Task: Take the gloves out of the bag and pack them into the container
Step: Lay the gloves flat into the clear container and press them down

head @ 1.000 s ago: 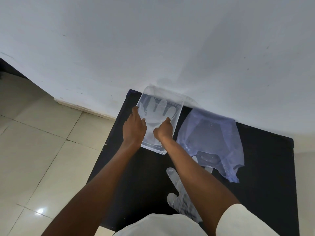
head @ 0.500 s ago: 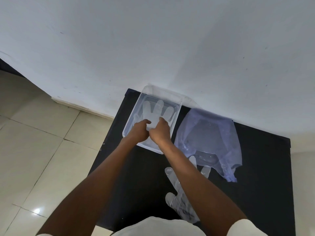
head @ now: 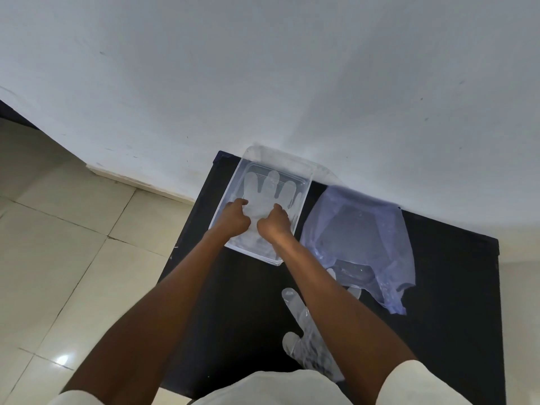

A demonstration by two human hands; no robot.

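Note:
A clear plastic container (head: 304, 182) stands at the table's far left corner against the wall. A clear disposable glove (head: 273, 188) lies flat inside it, fingers pointing to the wall. Both my hands are inside the container, pressing down on the glove's palm: my left hand (head: 235, 219) on its left side, my right hand (head: 274, 226) on its right, fingers curled. A second clear glove (head: 306, 340) lies on the table near me, partly under my right forearm. The bluish plastic bag (head: 359, 238) lies flat to the right of the container.
The black table (head: 453, 302) stands against a white wall (head: 263, 68). Its left edge drops to a tiled floor (head: 58, 258). My white sleeves fill the bottom of the view.
My hands slid from the container's rim onto the glove inside and have now spread slightly apart on its palm. The container has shifted a little.

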